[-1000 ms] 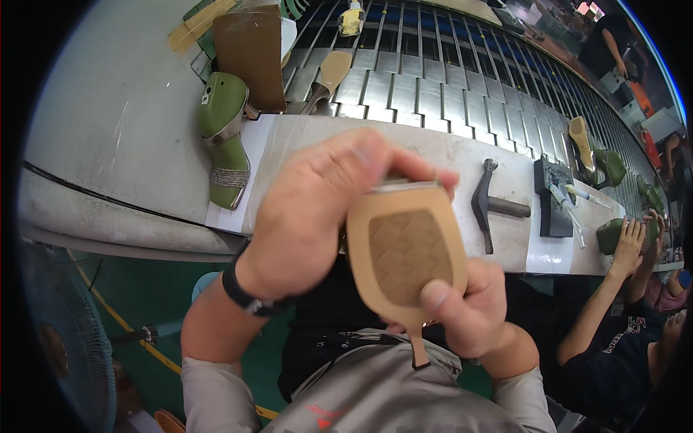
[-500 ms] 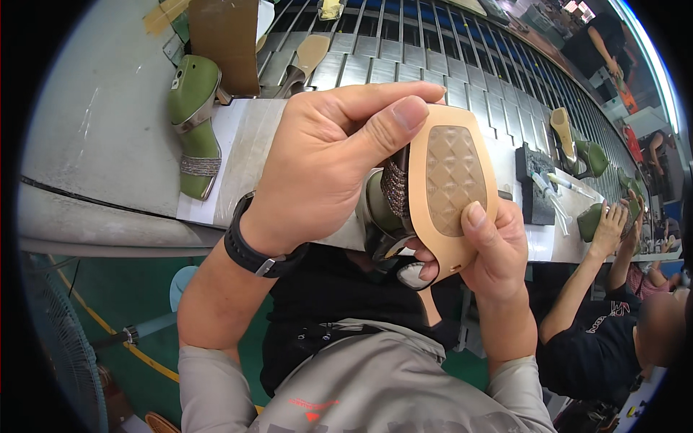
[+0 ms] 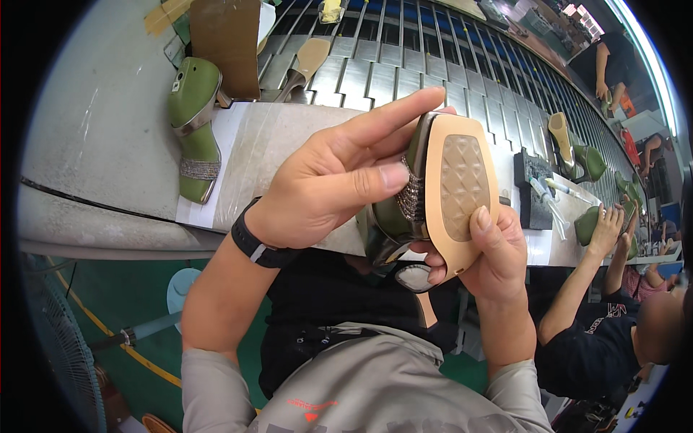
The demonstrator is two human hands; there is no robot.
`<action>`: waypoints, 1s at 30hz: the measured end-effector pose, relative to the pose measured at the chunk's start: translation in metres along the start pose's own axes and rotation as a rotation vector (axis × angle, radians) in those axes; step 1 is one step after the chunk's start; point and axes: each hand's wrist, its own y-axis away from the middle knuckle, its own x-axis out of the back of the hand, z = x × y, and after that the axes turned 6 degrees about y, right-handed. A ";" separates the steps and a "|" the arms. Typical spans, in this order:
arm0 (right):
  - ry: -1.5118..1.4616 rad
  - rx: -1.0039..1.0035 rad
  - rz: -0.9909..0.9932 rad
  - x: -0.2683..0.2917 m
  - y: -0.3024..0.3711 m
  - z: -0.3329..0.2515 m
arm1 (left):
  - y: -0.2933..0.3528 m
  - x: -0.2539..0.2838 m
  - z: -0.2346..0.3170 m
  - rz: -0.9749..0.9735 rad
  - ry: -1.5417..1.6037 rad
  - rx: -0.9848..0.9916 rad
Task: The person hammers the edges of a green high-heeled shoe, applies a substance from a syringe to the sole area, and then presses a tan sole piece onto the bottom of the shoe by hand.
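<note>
A high-heeled sandal [image 3: 433, 187] is held up before me with its beige sole and brown quilted panel showing. A green foot form fills it, and a glittery strap crosses the front. My right hand [image 3: 498, 252] is closed on the waist of the sole, thumb on the sole and fingers partly hidden behind. At the toe end, my left hand [image 3: 325, 180] rests its thumb against the glittery strap. Its index finger stretches past the toe while other fingers pass behind the sandal. The slim heel points down toward my lap.
Another sandal on a green form [image 3: 196, 130] lies on white paper at left, by a brown board [image 3: 225, 47]. Beyond the bench runs a metal slatted conveyor [image 3: 375, 72]. A dark block [image 3: 533, 187] and brushes [image 3: 552, 206] lie at right, near a co-worker's hands [image 3: 610, 231].
My left thumb has slid from the sole's edge down onto the strap, and the left hand has lowered slightly. The sandal has turned a little, showing more of its green side.
</note>
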 end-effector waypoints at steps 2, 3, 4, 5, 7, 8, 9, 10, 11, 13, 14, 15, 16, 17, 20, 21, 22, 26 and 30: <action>0.040 -0.035 -0.066 0.001 0.000 -0.005 | 0.000 0.001 -0.001 -0.062 0.014 -0.053; 0.041 -0.036 -0.063 0.001 0.000 -0.006 | -0.001 0.002 0.001 -0.064 -0.021 -0.045; 0.054 -0.037 -0.060 0.001 0.002 -0.007 | -0.001 0.002 0.002 -0.066 -0.055 -0.038; 0.067 -0.036 -0.060 0.000 0.002 -0.008 | -0.001 0.002 0.003 -0.066 -0.055 -0.038; 0.071 -0.036 -0.022 -0.005 0.003 -0.009 | -0.001 0.000 0.005 -0.034 -0.059 -0.012; 0.074 -0.035 0.016 -0.007 0.004 -0.008 | -0.001 0.000 0.005 -0.034 -0.059 -0.012; 0.074 -0.035 0.015 -0.008 0.004 -0.008 | -0.001 0.000 0.005 -0.028 -0.061 -0.014; 0.068 -0.028 0.022 -0.008 0.004 -0.007 | -0.001 0.000 0.005 -0.023 -0.063 -0.015; 0.062 -0.022 0.029 -0.008 0.004 -0.007 | -0.001 0.000 0.005 -0.023 -0.063 -0.015; 0.071 -0.009 0.007 -0.005 0.002 -0.007 | 0.000 -0.001 0.003 -0.003 -0.039 -0.033; 0.080 0.004 -0.015 -0.004 0.002 -0.007 | -0.001 0.000 0.001 -0.004 -0.039 -0.034; 0.081 0.005 -0.014 -0.004 0.002 -0.007 | -0.001 0.002 -0.004 -0.038 -0.059 -0.109; 0.090 0.005 -0.002 -0.005 0.003 -0.007 | -0.001 0.004 -0.007 -0.071 -0.080 -0.185; 0.098 0.005 0.012 -0.005 0.003 -0.008 | 0.000 0.003 -0.007 -0.073 -0.079 -0.185; 0.109 0.005 0.025 -0.001 0.005 -0.007 | 0.002 0.002 -0.010 -0.022 -0.148 -0.146; 0.110 0.006 0.026 -0.001 0.005 -0.006 | 0.000 0.002 -0.012 -0.056 -0.140 -0.183; 0.127 0.008 0.061 -0.001 0.004 -0.005 | -0.001 0.002 -0.014 -0.090 -0.133 -0.219; 0.126 0.017 0.092 0.002 0.005 -0.003 | -0.006 -0.001 -0.015 -0.077 -0.174 -0.225; 0.139 0.031 0.103 0.003 0.006 -0.004 | -0.001 -0.011 -0.014 -0.015 -0.304 -0.217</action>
